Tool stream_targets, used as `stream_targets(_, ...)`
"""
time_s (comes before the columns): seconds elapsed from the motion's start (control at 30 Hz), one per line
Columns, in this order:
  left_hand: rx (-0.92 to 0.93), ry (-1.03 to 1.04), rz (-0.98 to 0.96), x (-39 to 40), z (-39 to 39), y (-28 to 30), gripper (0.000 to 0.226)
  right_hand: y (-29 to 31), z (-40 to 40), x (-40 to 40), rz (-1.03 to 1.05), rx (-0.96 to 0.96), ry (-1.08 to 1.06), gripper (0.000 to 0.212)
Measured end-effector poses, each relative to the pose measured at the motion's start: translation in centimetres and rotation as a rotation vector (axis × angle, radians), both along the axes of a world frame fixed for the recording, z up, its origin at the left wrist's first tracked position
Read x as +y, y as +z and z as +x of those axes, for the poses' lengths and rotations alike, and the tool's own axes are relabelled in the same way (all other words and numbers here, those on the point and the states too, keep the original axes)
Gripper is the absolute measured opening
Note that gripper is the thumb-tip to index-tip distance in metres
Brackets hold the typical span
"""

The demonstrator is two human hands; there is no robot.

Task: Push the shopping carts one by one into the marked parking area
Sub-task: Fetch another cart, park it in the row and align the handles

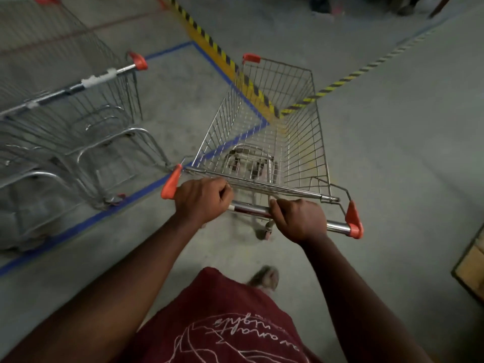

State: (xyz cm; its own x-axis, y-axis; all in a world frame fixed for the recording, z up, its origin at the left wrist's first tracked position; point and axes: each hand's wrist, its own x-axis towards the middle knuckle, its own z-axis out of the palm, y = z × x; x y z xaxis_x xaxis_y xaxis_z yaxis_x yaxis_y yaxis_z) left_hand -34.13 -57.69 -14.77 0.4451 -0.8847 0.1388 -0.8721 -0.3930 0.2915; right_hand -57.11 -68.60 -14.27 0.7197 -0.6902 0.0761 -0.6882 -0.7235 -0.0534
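My maroon shirt [230, 323] filled the lower frame. Both fists were wrapped tight around the cart handle [250, 208]: left hand [203, 199] near its orange end cap, right hand [301, 220] further along. The shopping cart [264, 137] straddled the blue floor tape [86, 221]; parked carts [65, 121] sat inside, left.

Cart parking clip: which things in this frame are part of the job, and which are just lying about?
Part of the job:
held cart, gripped by left hand and right hand
parked carts
blue tape outline

Just there:
yellow-black floor stripe
wooden box at the right edge
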Motion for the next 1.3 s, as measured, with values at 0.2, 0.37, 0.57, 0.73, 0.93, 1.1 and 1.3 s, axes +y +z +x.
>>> stream_targets(0.2, -0.077, 0.153, -0.029, -10.0, -0.2, -0.7, 0.028, -0.3, 1.6, -12.6, -0.03, -0.006, 0.125, 0.058)
stream_targets(0.37, -0.079, 0.301, -0.01, -18.3, -0.1, -0.3, 0.028, 0.4, 4.0, -22.6, -0.026, 0.028, 0.136, 0.054)
stream_targets(0.57, -0.032, 0.412, -0.026, -25.7, 2.2, 0.1, 0.031, 0.6, 9.5, -31.0, 0.087, 0.102, 0.035, 0.051)
stream_targets(0.73, -0.102, 0.472, 0.014, -30.2, 6.5, -0.2, 0.03, 0.5, 14.6, -36.2, 0.039, 0.05, 0.062, 0.046)
stream_targets(0.93, -0.103, 0.497, -0.018, -34.7, 12.8, -1.0, 0.029, -0.3, 21.4, -41.5, 0.001, 0.022, 0.104, 0.049)
stream_targets(1.1, -0.058, 0.521, -0.022, -37.9, 17.7, -0.6, 0.025, -0.6, 27.3, -45.5, -0.012, 0.058, 0.145, 0.054)
stream_targets(1.3, 0.003, 0.528, -0.018, -39.3, 22.3, -0.2, 0.023, -0.8, 32.8, -48.4, -0.032, 0.058, 0.208, 0.053)
